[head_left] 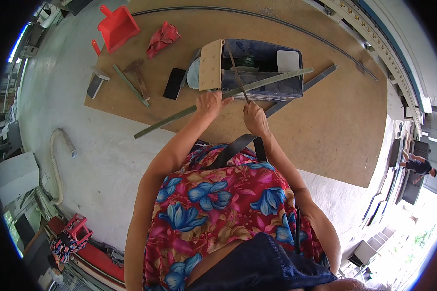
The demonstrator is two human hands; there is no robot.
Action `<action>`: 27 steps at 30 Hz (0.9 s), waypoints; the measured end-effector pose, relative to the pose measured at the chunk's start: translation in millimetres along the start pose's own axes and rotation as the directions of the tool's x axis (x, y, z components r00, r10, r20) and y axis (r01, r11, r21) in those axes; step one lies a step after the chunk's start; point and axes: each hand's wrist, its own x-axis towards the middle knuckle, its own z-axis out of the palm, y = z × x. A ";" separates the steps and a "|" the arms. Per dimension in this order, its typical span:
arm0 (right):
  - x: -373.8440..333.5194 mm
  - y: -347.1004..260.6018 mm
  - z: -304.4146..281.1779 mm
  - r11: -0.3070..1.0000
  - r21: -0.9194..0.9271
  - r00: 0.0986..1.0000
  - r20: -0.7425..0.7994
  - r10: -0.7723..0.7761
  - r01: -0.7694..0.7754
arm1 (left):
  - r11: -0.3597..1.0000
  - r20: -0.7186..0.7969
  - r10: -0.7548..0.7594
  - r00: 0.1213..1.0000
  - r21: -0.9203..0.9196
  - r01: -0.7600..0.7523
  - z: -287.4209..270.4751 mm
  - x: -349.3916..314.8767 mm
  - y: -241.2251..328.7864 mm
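Observation:
My left hand (pixel 210 104) is closed around a long, narrow grey-green strip (pixel 179 115), which slants up to the right across the front of an open box. In my right hand (pixel 256 119) is a long, thin, brownish tool that looks like a file (pixel 236 72). It crosses the strip close to my left hand; I cannot tell whether the two touch. Behind both hands stands the dark, worn box (pixel 262 83), with a tan flap (pixel 210 65) at its left end and a white card (pixel 288 61) inside. Its other contents are unclear.
The brown board tabletop (pixel 335 131) also holds a black phone (pixel 174 83), a hammer (pixel 138 78), a short green strip (pixel 130 84), a red cloth (pixel 163 40) and a red dustpan (pixel 117 30). A dark bar (pixel 320 77) lies by the box. A person (pixel 420 166) is far right.

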 end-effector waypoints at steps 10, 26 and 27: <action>-0.5 -2.4 -1.0 1.000 -0.010 1.000 0.011 0.006 -0.006 | 0.962 0.215 0.220 0.952 -0.211 -0.175 -0.7 19.2 -24.6; -5.3 3.3 -2.1 0.998 -0.058 0.999 0.041 0.002 0.000 | 0.989 0.144 0.120 0.982 -0.104 -0.106 -5.3 17.1 -16.4; 4.2 0.6 -4.2 0.996 -0.044 0.997 0.027 -0.070 0.071 | 0.988 0.133 0.121 0.984 -0.112 -0.106 -5.4 17.3 -14.9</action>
